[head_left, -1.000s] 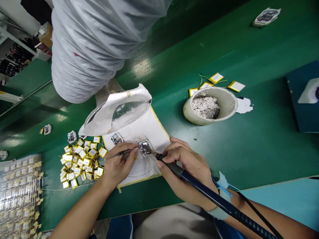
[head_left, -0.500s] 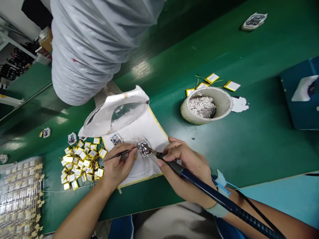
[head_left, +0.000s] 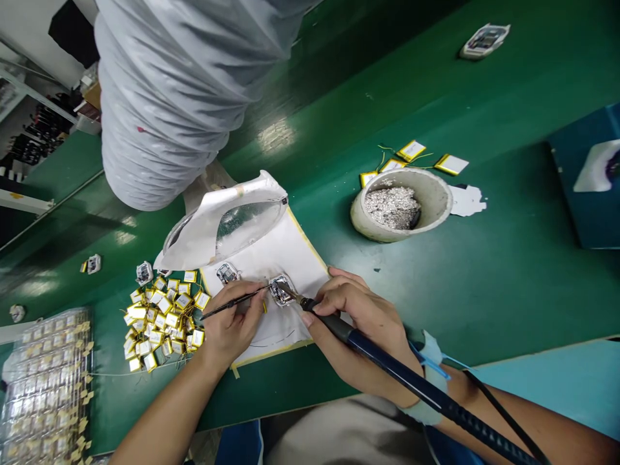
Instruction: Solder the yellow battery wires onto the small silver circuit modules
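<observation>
My left hand [head_left: 235, 329] is shut on fine black tweezers [head_left: 232, 303], whose tips reach a small metal-framed circuit board [head_left: 281, 290]. That board lies on a white sheet [head_left: 290, 258] edged in yellow tape. My right hand [head_left: 361, 329] grips a soldering iron with a dark blue handle [head_left: 349, 336], its tip touching the same board. A second small board [head_left: 227, 273] lies just beyond the tweezers. A pile of small yellow-edged pouch batteries [head_left: 159, 320] with thin wires sits left of my left hand.
A curved clear shield [head_left: 242, 226] and a white ribbed duct [head_left: 159, 116] stand beyond the sheet. A stone-like pot of silvery scraps [head_left: 431, 206] sits on the green bench [head_left: 436, 290] to the right. A plastic tray of batteries [head_left: 46, 381] lies at lower left.
The whole view has drifted slightly left and down. Both hands keep their hold, and the tweezers and iron stay at the same board.
</observation>
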`<move>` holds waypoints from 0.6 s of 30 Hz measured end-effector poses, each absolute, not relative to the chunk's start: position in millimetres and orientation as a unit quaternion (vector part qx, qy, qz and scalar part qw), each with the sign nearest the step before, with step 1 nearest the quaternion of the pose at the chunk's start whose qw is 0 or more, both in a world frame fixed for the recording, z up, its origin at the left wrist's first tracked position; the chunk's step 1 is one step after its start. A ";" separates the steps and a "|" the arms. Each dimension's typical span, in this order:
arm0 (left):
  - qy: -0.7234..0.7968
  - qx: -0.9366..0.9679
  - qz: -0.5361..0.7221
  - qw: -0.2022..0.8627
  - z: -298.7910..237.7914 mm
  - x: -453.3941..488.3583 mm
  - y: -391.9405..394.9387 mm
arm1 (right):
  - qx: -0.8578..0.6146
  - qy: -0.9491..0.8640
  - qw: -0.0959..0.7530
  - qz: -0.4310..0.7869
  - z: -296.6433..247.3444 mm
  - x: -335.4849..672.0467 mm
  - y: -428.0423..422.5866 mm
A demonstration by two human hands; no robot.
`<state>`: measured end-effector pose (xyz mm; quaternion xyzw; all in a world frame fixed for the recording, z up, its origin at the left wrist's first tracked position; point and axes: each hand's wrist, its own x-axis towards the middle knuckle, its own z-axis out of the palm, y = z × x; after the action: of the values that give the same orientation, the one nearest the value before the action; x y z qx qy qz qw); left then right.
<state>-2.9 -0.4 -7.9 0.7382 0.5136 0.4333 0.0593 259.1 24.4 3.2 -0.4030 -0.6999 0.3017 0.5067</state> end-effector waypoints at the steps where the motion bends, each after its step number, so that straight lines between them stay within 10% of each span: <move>1: 0.514 0.739 0.431 0.057 -7.6 -2.6 -0.3 | -0.402 -0.701 0.506 0.301 3.3 259.1 24.3; 18: 0.506 0.732 0.451 0.071 -4.1 0.8 2.0 | -0.417 -0.683 0.519 0.301 0.1 258.5 22.1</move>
<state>0.8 2.0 -4.1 0.7318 0.5063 0.4508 0.0706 258.5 22.1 0.1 -0.4166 -0.6834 0.3005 0.5187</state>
